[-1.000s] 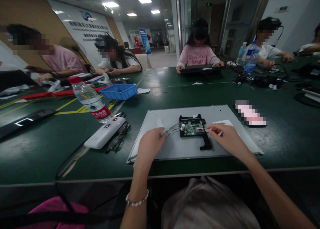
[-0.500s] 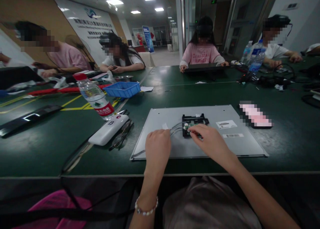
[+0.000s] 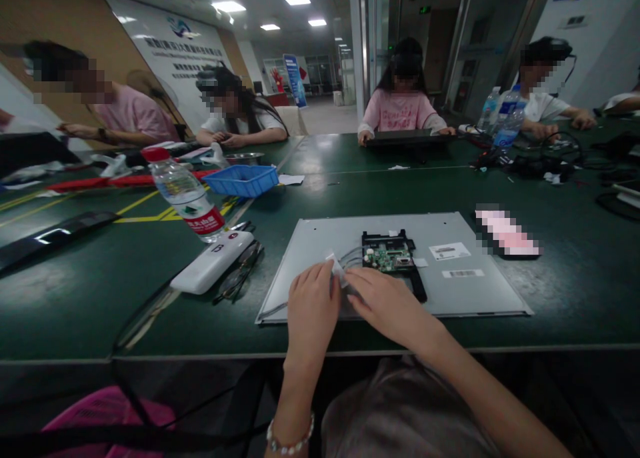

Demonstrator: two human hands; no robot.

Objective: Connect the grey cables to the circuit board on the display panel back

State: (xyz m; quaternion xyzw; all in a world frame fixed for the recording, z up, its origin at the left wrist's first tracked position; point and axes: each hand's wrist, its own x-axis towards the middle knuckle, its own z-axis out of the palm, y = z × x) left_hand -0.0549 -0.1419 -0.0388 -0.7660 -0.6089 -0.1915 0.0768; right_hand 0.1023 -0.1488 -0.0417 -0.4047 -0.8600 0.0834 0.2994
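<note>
A flat grey display panel (image 3: 440,291) lies on the table before me. Mounted on its back is a black plastic frame (image 3: 420,291) with a green circuit board (image 3: 387,258). Thin grey wires (image 3: 351,255) run from the board toward the left, partly hidden by my hands. Over the wires, a small piece of white tape (image 3: 334,263) sits between my fingertips. Closed fingers of my left hand (image 3: 313,305) grip its left side. My right hand (image 3: 393,305) meets it from the right with index finger and thumb bent; the fingertip contact is partly hidden.
Left of the panel are a white power bank (image 3: 213,263), glasses (image 3: 239,275) and a water bottle (image 3: 187,201). A blue tray (image 3: 243,181) stands farther back. At the right lies a phone (image 3: 507,235). Several people sit across the table (image 3: 320,195).
My right hand has moved left and nearer, from the circuit board to the white tape by my left hand, uncovering the board. My left hand has stayed nearly in place.
</note>
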